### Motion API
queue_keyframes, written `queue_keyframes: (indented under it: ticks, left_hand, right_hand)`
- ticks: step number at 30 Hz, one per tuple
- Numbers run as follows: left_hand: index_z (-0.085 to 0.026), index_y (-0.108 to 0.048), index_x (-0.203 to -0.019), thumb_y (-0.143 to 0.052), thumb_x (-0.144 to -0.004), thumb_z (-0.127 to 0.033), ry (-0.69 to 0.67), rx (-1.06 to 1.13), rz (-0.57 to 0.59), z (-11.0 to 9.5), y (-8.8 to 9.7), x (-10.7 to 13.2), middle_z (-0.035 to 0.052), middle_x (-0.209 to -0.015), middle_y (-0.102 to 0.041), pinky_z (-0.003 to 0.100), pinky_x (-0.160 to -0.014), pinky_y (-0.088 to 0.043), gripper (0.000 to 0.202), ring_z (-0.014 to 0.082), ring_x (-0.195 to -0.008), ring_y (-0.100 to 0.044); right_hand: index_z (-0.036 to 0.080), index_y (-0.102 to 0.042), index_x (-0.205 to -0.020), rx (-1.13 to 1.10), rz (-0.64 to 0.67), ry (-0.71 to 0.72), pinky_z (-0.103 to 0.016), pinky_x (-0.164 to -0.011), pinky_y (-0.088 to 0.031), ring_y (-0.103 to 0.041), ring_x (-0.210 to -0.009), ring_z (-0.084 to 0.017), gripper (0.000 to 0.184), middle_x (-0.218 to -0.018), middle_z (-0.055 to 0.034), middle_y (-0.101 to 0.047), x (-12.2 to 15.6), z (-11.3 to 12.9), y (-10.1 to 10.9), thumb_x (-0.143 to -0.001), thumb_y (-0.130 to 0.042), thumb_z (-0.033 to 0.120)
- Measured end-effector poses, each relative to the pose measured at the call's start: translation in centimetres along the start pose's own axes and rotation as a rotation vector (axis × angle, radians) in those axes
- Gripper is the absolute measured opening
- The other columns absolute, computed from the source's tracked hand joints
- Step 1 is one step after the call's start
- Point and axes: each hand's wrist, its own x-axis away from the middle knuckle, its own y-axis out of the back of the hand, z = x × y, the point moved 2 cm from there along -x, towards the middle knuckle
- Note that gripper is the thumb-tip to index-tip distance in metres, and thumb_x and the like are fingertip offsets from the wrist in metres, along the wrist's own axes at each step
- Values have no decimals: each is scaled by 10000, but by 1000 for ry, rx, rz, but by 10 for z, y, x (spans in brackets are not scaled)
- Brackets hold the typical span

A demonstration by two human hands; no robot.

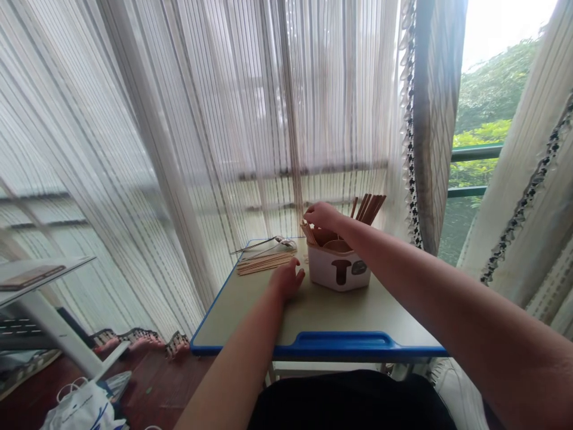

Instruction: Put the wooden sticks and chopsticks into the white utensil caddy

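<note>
A white and brown utensil holder (329, 272) stands on the table, with dark chopsticks (372, 209) leaning out at its back right. At its left compartment, my right hand (323, 215) is closed, fingers pinched at the upper ends of light wooden chopsticks (308, 233); the exact grip is partly hidden. My left hand (286, 280) rests low over the table, left of the holder, thumb and fingers apart and nothing visible between them. Just beyond it lies a row of loose chopsticks (259, 263). Metal cutlery (285, 242), apparently spoons among it, lies behind that row.
The small table (250, 319) has a blue edge and a blue front grip (344, 340). Sheer curtains (224, 119) hang close behind it. At left stand a white desk (49, 278) and, on the floor, a white bag (83, 409).
</note>
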Motion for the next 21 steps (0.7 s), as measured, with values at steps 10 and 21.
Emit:
queue_keyframes:
  ticks: [10, 21]
  left_hand:
    - [-159, -450, -1257, -425, -821, -251, 239, -111, -208, 14, 3, -7, 130, -1153, -580, 335, -883, -403, 446, 237, -1069, -530]
    - [-156, -547, -1163, -451, -806, -247, 330, -192, -91, 26, -5, -5, 170, -1098, -596, 421, -866, -396, 381, 290, -1048, -529]
  right_hand:
    - [130, -688, -809, -160, -191, 122, -267, -586, -399, -576, -642, -152, 238, -744, -85, -668, 11, 26, 9, -813, -481, 247]
    - [235, -565, -973, -130, -484, 806, -358, -806, -460, -567, -881, -182, 195, -960, -61, -623, 157, 19, -23, -818, -462, 180]
